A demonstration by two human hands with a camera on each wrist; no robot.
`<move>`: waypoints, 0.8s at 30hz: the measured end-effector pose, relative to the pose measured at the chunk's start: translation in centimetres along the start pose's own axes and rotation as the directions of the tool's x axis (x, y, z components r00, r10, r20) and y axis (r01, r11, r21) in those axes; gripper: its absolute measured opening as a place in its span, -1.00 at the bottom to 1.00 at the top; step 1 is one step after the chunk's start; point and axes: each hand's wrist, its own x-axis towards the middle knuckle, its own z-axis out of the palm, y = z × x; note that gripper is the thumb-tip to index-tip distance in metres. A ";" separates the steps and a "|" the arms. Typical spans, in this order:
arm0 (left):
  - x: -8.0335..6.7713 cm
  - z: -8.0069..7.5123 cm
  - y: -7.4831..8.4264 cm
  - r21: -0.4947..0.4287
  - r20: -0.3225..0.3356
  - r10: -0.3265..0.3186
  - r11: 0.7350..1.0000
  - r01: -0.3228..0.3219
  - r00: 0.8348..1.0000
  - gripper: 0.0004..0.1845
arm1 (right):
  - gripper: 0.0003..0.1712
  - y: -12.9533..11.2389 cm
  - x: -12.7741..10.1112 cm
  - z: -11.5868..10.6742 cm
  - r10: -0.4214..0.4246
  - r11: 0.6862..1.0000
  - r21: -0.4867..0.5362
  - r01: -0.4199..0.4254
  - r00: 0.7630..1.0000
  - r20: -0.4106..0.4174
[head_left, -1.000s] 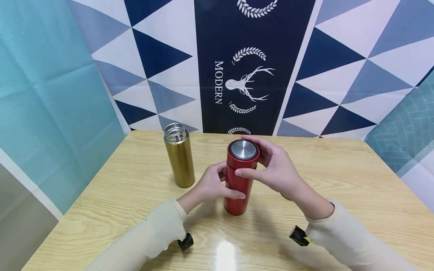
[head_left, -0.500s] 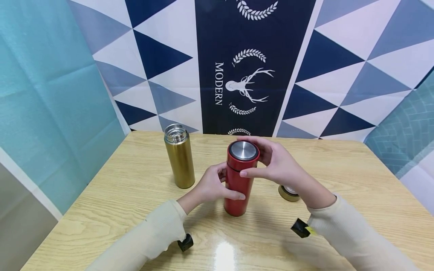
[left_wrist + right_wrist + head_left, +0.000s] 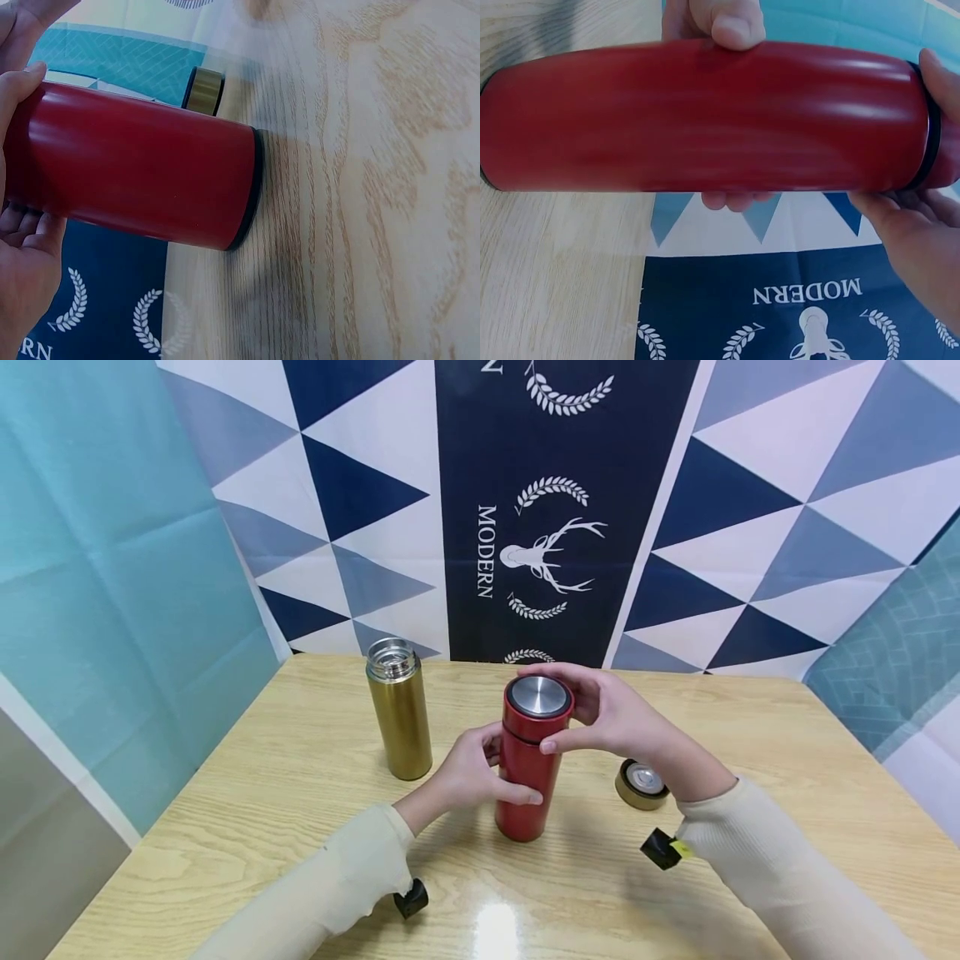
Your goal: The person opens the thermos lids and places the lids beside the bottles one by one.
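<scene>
A red thermos [image 3: 529,777] stands upright on the table, its steel-topped lid [image 3: 540,696] in place. My left hand [image 3: 474,767] grips the thermos body from the left, thumb across the front and fingers behind. Up at the top, my right hand [image 3: 611,710] holds the lid from the right. In the right wrist view its thumb [image 3: 939,86] lies by the dark seam under the lid, with fingers curled behind. A gold thermos [image 3: 401,722] with an uncovered steel mouth stands to the left. Near my right wrist lies a gold lid [image 3: 640,785], inner side up.
The wooden table [image 3: 285,827] ends at a patterned cloth wall [image 3: 536,527] behind the bottles. A teal cloth [image 3: 127,568] hangs at the left. Black wrist devices [image 3: 660,849] hang under both sleeves.
My right hand has turned around the lid, its thumb shifting to the right across the front. The gold lid has come out from behind the right wrist. My left hand keeps its grip.
</scene>
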 end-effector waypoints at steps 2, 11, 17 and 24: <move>0.0 0.0 0.0 -0.002 -0.001 0.000 1.000 0.000 1.000 -0.34 | -0.13 0.1 0.1 -0.1 0.002 1.000 0.024 -0.003 1.000 0.022; -0.1 0.1 0.0 -0.012 -0.002 0.011 1.000 -0.011 1.000 -0.35 | -0.14 0.8 0.6 -1.1 -0.016 0.993 0.118 -0.001 0.990 0.142; 0.0 0.2 0.0 -0.007 -0.007 0.018 1.000 -0.018 1.000 -0.36 | -0.14 1.7 1.2 -1.7 -0.034 0.980 0.200 -0.010 0.975 0.218; -0.1 0.2 0.0 -0.003 -0.014 0.019 1.000 -0.019 1.000 -0.35 | -0.11 1.7 1.3 -1.7 -0.049 0.974 0.226 -0.009 0.967 0.250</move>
